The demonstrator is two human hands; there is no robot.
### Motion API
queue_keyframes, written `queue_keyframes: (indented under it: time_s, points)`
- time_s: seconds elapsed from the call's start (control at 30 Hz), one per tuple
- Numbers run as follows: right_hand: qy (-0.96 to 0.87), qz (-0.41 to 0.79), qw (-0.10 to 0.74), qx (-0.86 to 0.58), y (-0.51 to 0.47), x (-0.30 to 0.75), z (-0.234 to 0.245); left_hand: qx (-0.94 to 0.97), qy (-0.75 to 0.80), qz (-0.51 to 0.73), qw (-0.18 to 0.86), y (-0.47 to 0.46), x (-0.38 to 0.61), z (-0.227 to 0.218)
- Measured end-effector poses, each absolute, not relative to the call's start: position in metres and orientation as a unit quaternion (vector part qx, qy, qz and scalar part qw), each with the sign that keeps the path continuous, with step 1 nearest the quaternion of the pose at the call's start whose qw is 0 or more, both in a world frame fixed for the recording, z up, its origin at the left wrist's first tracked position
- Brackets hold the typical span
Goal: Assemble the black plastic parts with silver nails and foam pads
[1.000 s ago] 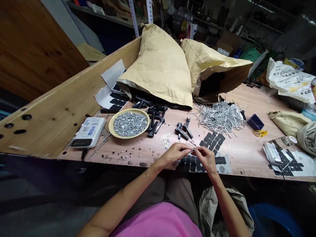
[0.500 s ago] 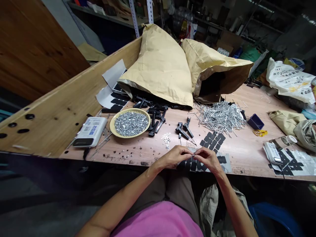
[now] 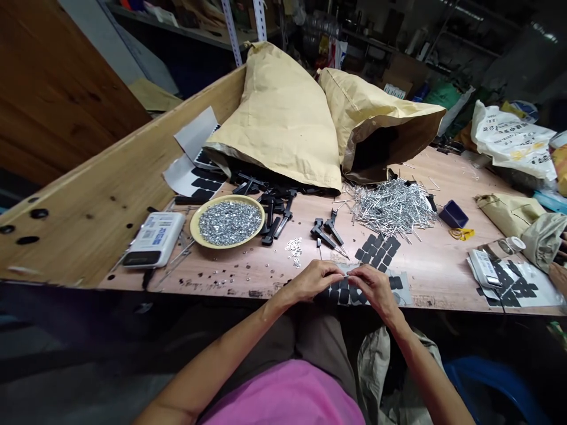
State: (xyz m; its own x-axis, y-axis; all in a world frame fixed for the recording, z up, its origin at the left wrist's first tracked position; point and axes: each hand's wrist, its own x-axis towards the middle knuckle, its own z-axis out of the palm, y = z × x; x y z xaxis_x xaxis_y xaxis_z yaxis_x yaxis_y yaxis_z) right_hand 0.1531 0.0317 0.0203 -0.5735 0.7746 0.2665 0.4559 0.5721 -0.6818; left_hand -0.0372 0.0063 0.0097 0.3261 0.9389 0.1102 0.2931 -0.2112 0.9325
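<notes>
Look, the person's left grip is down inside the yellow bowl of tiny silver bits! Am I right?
Not quite: the head view shows the left grip away from the bowl, close to the right grip near the table's front edge. The yellow bowl does hold tiny silver bits.

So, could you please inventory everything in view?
wood-look table: one, pinkish brown, centre
round bowl of metal bits: one, yellow, left
paper sacks: two, tan, back
thin metal rods: many, silver, right-centre
long parts: many, black, beside bowl
rounded flat pads: many, black, across table
rectangular devices: two, white, left and right
square box: one, dark blue, right
background clutter: uncountable, mixed, behind sacks
co-worker's hand: at least one, bare, right edge
left grip: one, bare, front
right grip: one, bare, front
</notes>
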Motion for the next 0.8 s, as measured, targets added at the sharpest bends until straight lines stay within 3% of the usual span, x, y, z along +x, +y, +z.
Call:
queue_keyframes:
  time_s: [0.2,0.5,0.63,0.8]
  points:
    - [-0.852,0.267,0.272,-0.358,0.026,0.154,0.017,0.732,0.447,0.372,0.356,0.0,-0.033,0.006]
    - [-0.803,0.332,0.227,-0.44,0.027,0.15,0.025,0.826,0.444,0.333,0.095,-0.008,-0.022,-0.004]
    - [-0.802,0.307,0.216,-0.465,0.027,0.145,0.021,0.822,0.438,0.348,0.108,-0.007,-0.02,-0.003]
    - [-0.804,0.261,0.185,-0.501,0.031,0.148,0.023,0.759,0.458,0.415,0.206,-0.005,-0.021,0.002]
